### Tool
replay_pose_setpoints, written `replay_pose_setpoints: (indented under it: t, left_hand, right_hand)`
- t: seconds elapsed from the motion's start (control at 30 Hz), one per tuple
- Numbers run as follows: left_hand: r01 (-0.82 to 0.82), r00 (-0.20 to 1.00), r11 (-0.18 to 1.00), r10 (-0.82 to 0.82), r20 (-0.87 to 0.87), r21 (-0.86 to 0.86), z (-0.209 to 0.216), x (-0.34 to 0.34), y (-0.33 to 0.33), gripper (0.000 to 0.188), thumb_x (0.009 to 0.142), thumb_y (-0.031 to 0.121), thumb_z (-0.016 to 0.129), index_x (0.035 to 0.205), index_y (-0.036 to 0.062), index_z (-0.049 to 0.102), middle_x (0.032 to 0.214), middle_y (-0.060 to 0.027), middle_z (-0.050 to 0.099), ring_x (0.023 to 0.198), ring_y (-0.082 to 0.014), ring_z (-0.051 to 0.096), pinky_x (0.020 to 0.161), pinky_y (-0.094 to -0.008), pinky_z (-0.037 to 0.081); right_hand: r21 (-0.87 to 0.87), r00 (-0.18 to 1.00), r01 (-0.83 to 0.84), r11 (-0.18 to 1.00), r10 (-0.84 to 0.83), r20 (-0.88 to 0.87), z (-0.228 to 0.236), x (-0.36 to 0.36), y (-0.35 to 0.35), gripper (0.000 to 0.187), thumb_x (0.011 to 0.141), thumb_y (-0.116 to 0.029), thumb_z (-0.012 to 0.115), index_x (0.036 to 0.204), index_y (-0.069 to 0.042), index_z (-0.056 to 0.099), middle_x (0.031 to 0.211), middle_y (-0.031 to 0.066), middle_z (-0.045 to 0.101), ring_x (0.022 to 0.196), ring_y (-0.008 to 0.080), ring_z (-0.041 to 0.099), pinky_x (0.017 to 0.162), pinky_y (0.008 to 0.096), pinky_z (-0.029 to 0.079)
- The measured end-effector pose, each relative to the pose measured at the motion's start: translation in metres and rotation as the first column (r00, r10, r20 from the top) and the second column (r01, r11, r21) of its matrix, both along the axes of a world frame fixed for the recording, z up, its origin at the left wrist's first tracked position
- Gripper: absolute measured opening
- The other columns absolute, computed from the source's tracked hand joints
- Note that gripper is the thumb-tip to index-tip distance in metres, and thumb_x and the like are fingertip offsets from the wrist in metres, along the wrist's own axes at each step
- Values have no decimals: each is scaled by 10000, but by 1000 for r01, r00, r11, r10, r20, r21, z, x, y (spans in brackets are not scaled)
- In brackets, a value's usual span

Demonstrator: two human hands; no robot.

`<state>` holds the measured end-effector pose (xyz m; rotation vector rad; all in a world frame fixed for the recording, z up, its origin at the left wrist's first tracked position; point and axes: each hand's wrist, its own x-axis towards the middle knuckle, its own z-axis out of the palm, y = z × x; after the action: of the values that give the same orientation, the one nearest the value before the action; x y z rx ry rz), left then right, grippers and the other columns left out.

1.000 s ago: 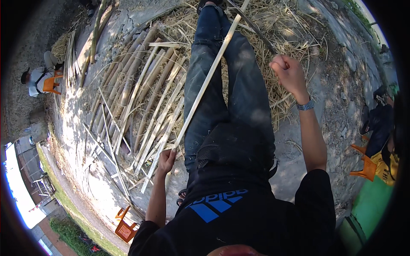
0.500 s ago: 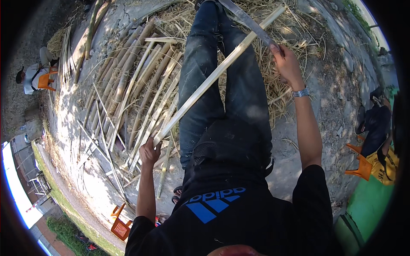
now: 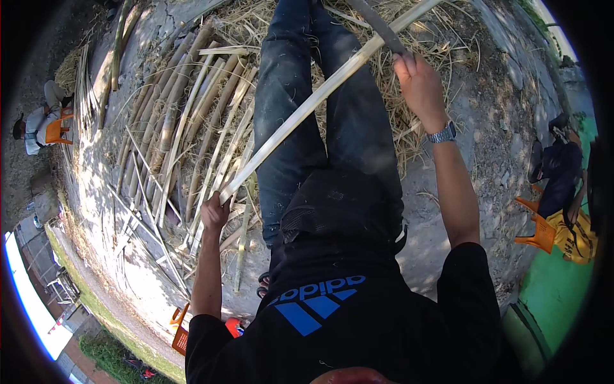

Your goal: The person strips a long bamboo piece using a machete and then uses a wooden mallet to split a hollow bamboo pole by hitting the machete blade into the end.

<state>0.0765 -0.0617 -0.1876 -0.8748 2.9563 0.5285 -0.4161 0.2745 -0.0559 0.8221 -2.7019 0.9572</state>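
Poles (image 3: pixel 169 121), left of jeans (image 3: pixel 358 121); left hand (image 3: pixel 214 214), left of jeans, fingers clamped on wood strip (image 3: pixel 306 110); strip, slanting over jeans; knife (image 3: pixel 378 27), right of jeans, crossing strip; right hand (image 3: pixel 421 86), right of jeans, fingers closed on knife

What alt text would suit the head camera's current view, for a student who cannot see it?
The person's left hand grips a long, pale, bamboo-like strip slanting over dark blue trousers; the right hand holds a flat grey metal blade across it. Round brown poles lie at left.
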Motion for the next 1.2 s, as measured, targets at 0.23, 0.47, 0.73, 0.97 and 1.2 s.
replay_pose_setpoints:
  t: [0.23,0.47,0.73,0.97,1.2]
  left_hand:
    - [0,999,998,-3,-51,-60,-19,1,5,284,808,209,783,895,74,549,675,-211,652,640,-452,654,530,-537,502]
    - [-5,981,998,-8,-195,-69,-51,2,28,223,824,162,751,904,48,576,655,-218,635,592,-434,641,499,-494,491]
    - [-103,969,995,98,-228,-10,-53,-7,63,175,847,160,741,894,45,617,614,-207,610,559,-428,631,486,-473,482]
    - [-63,983,998,61,-173,-2,-51,1,52,238,851,158,738,985,2,618,632,-220,626,573,-429,646,495,-476,490]
    - [-56,995,996,62,-84,71,-40,-1,49,328,894,269,686,1039,-13,603,703,-236,640,638,-466,639,567,-496,506]
  right_hand:
    - [32,960,-121,992,109,256,-14,74,-16,354,972,-364,650,853,-40,572,644,190,632,606,407,642,528,481,504]
    - [98,951,-309,946,306,42,14,131,-44,297,887,-339,745,933,-102,571,740,85,624,646,319,671,571,426,544]
    - [420,881,-344,840,444,-165,19,129,-73,162,965,-253,620,918,-102,581,745,36,631,718,192,667,689,339,470]
    - [425,847,-407,808,508,-155,1,140,-82,178,949,-254,636,898,-90,591,730,53,640,710,205,662,706,347,473]
    - [382,850,-445,810,516,-103,-4,142,-81,93,892,-130,619,973,-98,588,763,61,626,709,212,647,695,336,453]
